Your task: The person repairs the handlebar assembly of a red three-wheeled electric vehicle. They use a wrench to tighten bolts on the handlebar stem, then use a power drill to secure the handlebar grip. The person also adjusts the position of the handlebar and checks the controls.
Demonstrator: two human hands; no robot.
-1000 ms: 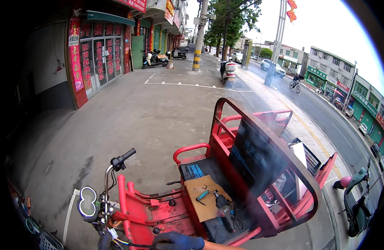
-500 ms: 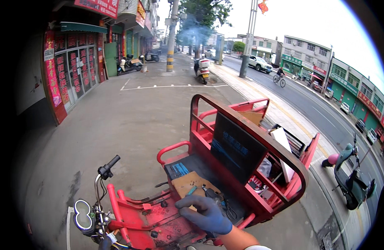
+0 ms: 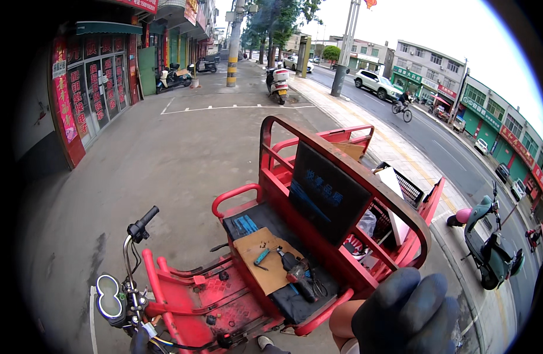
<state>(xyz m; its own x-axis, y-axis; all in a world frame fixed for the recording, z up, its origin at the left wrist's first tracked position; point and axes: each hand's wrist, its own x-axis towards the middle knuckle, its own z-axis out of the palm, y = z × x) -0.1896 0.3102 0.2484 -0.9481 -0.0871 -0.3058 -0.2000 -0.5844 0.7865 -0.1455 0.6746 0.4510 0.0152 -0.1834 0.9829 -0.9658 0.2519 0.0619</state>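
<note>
My right hand (image 3: 404, 312), in a dark blue-grey glove, is raised close at the lower right, beside the red cargo tricycle (image 3: 318, 327). Its fingers are curled, and whatever they hold, if anything, is hidden. My left hand does not show. On the black seat (image 3: 265, 219) lies a sheet of cardboard (image 3: 265, 280). A small teal-handled tool (image 3: 261, 257) rests on the cardboard. Beside it, a dark power tool (image 3: 303, 282) lies partly over the cardboard's edge, near a loop of thin black cord (image 3: 320, 284).
The tricycle's handlebar grip (image 3: 143, 223) and round gauges (image 3: 109, 297) stand at the left, with loose wires (image 3: 159, 341) below. A black crate (image 3: 408, 187) and a white panel (image 3: 395, 221) sit in the cargo bed. A green scooter (image 3: 489, 251) stands at the right.
My right hand has moved from above the seat and footboard to the lower right, closer to me, uncovering the cardboard and tools. The view has shifted slightly. The cyclist has moved along the road.
</note>
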